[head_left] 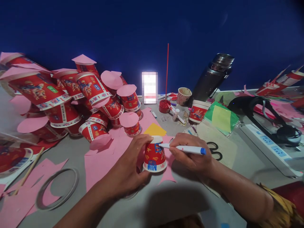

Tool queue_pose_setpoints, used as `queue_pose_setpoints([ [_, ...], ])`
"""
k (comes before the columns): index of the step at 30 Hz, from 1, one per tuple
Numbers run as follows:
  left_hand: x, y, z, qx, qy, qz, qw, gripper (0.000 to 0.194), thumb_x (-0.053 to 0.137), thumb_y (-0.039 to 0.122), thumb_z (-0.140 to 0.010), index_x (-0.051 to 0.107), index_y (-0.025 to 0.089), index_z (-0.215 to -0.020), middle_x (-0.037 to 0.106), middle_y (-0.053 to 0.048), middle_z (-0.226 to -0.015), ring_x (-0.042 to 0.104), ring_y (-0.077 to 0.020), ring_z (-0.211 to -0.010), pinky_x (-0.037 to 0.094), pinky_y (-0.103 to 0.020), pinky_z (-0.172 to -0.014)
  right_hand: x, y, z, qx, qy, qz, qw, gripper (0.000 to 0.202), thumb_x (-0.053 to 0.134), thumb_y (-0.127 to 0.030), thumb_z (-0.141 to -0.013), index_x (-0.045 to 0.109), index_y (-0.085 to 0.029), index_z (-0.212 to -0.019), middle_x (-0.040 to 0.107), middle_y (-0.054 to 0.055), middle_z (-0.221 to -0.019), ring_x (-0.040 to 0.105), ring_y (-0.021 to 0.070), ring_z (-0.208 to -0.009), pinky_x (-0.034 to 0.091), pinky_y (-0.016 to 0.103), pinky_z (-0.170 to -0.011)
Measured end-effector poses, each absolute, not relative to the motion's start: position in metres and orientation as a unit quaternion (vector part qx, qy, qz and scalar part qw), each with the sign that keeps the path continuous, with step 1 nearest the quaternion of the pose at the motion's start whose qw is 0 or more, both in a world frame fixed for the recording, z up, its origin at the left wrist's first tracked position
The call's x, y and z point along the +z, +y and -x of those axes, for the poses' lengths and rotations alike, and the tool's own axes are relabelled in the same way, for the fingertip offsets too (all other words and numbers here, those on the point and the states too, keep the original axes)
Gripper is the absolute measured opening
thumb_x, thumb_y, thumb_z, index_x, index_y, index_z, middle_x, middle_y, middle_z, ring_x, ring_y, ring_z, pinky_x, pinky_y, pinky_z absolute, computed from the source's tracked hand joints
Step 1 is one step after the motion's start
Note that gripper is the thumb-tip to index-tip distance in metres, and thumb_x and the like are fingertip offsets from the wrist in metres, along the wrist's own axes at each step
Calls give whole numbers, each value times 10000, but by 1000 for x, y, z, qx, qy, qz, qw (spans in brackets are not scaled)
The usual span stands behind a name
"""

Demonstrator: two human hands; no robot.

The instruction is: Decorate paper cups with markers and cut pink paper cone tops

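A red paper cup (154, 158) with gold prints stands upside down in front of me, its white base at the top. Blue marker strokes show on its upper side and near its rim. My left hand (136, 158) grips the cup from the left, fingers at the base and thumb near the rim. In my right hand (190, 153) is a white marker (190, 149) with a blue end. Its tip touches or nearly touches the blue drawing on the cup. Pink paper (104, 167) lies under and around the cup.
On the left, many red cups (95, 87) with pink paper discs are piled up. A tape roll (57, 189) lies nearer. Behind stand a lit phone (150, 88) and a black flask (209, 79). At right are scissors (215, 151), a power strip (268, 148) and a headset (268, 117).
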State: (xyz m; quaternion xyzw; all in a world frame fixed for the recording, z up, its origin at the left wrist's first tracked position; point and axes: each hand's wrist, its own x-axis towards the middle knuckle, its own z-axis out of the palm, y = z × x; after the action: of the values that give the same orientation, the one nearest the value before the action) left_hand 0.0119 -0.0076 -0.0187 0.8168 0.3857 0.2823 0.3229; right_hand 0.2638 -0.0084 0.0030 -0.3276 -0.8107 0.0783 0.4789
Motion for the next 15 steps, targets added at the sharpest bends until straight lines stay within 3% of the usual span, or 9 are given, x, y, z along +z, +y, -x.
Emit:
queue_pose_setpoints([
  [6, -18, -7, -12, 286, 383, -818, 319, 794, 713, 107, -814, 393, 340, -1502, 529, -82, -1514, 576, -305, -1399, 520, -514, -1198, 1, -9, -263, 133, -812, 316, 472, 110, 642, -171, -1012, 689, -204, -918, 784, 32, -754, 716, 147, -621, 545, 245, -609],
  [15, -19, -7, -11, 289, 385, -815, 324, 820, 734, 112, -810, 395, 352, -1517, 531, -81, -1515, 600, -318, -1365, 511, -562, -1203, 4, -8, -264, 123, -810, 323, 475, 112, 649, -132, -996, 690, -207, -923, 790, 37, -782, 736, 155, -677, 557, 250, -643],
])
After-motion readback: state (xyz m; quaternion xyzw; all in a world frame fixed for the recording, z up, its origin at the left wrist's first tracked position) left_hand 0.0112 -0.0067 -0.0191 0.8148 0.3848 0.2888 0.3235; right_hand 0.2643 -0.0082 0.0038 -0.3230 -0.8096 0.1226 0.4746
